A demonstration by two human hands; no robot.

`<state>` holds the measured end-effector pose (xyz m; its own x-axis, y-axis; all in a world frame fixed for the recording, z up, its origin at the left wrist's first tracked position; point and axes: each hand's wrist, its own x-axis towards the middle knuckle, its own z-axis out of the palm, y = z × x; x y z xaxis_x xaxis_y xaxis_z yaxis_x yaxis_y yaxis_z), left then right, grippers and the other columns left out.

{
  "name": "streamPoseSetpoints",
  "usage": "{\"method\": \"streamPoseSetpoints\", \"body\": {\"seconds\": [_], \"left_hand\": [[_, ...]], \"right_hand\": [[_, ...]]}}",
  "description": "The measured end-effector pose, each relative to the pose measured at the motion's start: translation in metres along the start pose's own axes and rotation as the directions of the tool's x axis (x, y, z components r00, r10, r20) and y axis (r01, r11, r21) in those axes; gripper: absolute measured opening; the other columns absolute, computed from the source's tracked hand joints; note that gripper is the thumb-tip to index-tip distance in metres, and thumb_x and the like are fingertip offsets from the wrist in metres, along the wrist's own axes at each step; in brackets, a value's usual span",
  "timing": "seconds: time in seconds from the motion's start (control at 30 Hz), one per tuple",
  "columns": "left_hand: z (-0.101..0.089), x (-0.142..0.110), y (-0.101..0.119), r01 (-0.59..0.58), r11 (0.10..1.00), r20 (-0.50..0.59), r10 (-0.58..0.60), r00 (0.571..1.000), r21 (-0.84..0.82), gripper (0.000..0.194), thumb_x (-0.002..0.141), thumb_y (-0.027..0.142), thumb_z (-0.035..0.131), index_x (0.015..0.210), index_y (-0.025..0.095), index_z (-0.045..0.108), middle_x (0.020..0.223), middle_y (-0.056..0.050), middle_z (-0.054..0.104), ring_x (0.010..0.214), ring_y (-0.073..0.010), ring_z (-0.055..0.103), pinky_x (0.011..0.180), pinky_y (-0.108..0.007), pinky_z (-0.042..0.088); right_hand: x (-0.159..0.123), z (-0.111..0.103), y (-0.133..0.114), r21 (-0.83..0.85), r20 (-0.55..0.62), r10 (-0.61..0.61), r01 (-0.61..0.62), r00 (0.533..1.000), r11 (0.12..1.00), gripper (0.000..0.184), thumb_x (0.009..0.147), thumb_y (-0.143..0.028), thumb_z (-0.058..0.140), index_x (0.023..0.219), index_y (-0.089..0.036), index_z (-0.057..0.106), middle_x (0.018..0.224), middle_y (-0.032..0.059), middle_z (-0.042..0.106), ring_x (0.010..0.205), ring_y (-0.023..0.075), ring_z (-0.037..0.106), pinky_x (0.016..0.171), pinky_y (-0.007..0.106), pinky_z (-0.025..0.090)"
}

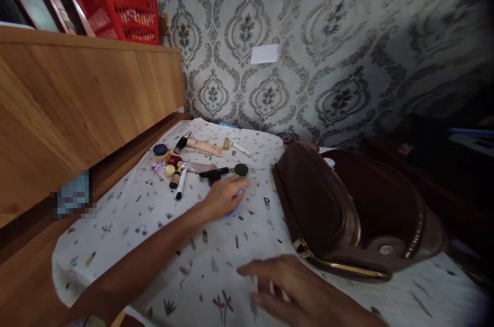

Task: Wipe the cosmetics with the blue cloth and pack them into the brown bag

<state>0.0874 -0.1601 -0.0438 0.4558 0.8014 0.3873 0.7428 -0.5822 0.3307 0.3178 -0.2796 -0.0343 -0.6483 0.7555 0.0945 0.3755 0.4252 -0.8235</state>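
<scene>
My left hand (226,195) is closed over a small light-blue thing (232,211), mostly hidden under the fingers, low over the patterned white cloth. Just beyond it lie a dark-green round lid or jar (241,169) and a black tube (214,172). My right hand (291,283) hovers nearer to me with its fingers apart and nothing in them, slightly blurred. To its right rests a brown leather bag (312,198), its gold zip open. Left of my left hand are a white tube with a black end (181,184), a cream-coloured ball (170,170) and a jar with a dark-blue lid (160,151).
At the back of the cloth (127,219) lie a peach tube (204,148), a small gold bottle (226,143) and a slim white tube (242,149). A wooden cabinet (92,85) bounds the left side, with a red basket (116,2) on top. Patterned wallpaper (309,23) covers the wall behind.
</scene>
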Motion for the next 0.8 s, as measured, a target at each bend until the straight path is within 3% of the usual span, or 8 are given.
{"method": "streamPoseSetpoints", "body": {"seconds": [0.1,0.17,0.23,0.33,0.47,0.67,0.8], "left_hand": [[-0.021,0.017,-0.029,0.12,0.99,-0.024,-0.119,0.993,0.07,0.025,0.094,0.021,0.049,0.113,0.025,0.065,0.11,-0.002,0.072,0.101,-0.0188,0.067,0.094,-0.03,0.051],[-0.034,0.029,-0.055,0.211,0.968,-0.028,-0.209,0.977,0.137,0.027,0.095,0.022,0.047,0.115,0.023,0.065,0.11,-0.005,0.072,0.103,-0.0217,0.066,0.094,-0.034,0.051],[-0.043,0.041,-0.083,0.294,0.931,-0.038,-0.293,0.955,0.215,0.032,0.095,0.018,0.043,0.12,0.019,0.063,0.121,-0.01,0.068,0.113,-0.026,0.062,0.099,-0.038,0.049],[-0.052,0.056,-0.12,0.371,0.871,-0.035,-0.38,0.924,0.323,0.044,0.09,0.008,0.039,0.129,0.014,0.058,0.132,-0.017,0.059,0.122,-0.0306,0.056,0.103,-0.044,0.047],[-0.054,0.067,-0.154,0.344,0.838,0.06,-0.405,0.912,0.423,0.06,0.081,0.002,0.047,0.138,0.02,0.052,0.141,-0.012,0.054,0.132,-0.0286,0.046,0.109,-0.041,0.041],[-0.05,0.073,-0.178,0.273,0.819,0.185,-0.412,0.892,0.505,0.063,0.088,0.009,0.046,0.149,0.021,0.037,0.149,-0.012,0.047,0.138,-0.0282,0.039,0.109,-0.043,0.039],[-0.058,0.084,-0.183,0.245,0.805,0.235,-0.423,0.875,0.54,0.046,0.093,0.02,0.056,0.139,0.02,0.05,0.14,-0.013,0.053,0.131,-0.03,0.047,0.105,-0.047,0.043]], "right_hand": [[0.047,0.013,0.002,0.041,-0.02,0.106,-0.106,0.994,0.994,0.03,0.089,-0.044,0.063,0.112,-0.026,0.074,0.081,0.0061,0.071,0.073,0.0204,0.063,0.067,0.033,0.049],[0.071,0.024,0.006,0.215,0.033,0.179,-0.182,0.983,0.96,0.035,0.089,-0.047,0.06,0.106,-0.02,0.073,0.07,0.0041,0.069,0.06,0.0156,0.057,0.059,0.03,0.045],[0.086,0.033,0.014,0.405,0.055,0.216,-0.22,0.975,0.887,0.042,0.084,-0.055,0.063,0.1,-0.016,0.071,0.064,0.002,0.066,0.053,0.0123,0.052,0.055,0.027,0.042],[0.092,0.039,0.029,0.576,-0.001,0.257,-0.209,0.966,0.79,0.054,0.075,-0.065,0.069,0.096,-0.015,0.068,0.062,0.0004,0.064,0.05,0.0104,0.051,0.053,0.025,0.041],[0.085,0.037,0.041,0.662,-0.048,0.271,-0.172,0.961,0.729,0.055,0.075,-0.065,0.073,0.098,-0.016,0.068,0.063,0.0009,0.066,0.054,0.0118,0.056,0.057,0.026,0.043],[0.079,0.032,0.042,0.753,-0.028,0.285,-0.167,0.958,0.637,0.048,0.078,-0.06,0.073,0.099,-0.016,0.07,0.064,0.0017,0.067,0.058,0.0123,0.056,0.059,0.026,0.042],[0.079,0.031,0.043,0.755,0.002,0.263,-0.174,0.965,0.633,0.049,0.078,-0.06,0.073,0.099,-0.016,0.069,0.064,0.0018,0.067,0.057,0.012,0.055,0.059,0.026,0.041]]}}
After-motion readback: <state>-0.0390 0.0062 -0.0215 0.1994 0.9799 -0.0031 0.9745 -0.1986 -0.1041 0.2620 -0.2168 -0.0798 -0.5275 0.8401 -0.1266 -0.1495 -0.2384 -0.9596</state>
